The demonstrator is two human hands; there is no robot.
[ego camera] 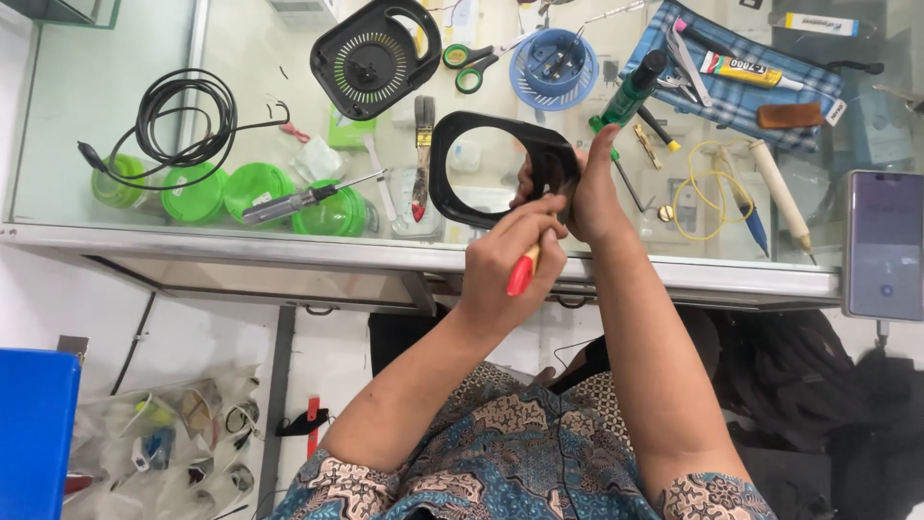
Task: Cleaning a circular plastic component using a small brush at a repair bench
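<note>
My right hand (592,197) grips a black plastic ring-shaped frame (462,135) by its right side and holds it just above the glass counter (115,125), thumb pointing up. My left hand (505,265) is closed around a small tool with a red handle (521,273). Its tip reaches the part of the frame beside my right fingers; the tip itself is hidden between the hands.
On the counter lie a round black fan housing (373,60), a blue round part (553,67), green-handled scissors (472,63), a paintbrush (423,154), a screwdriver (308,197), a coiled black cable (183,116), a glue tube (746,69) on a checked cloth, and a phone (884,246) at right.
</note>
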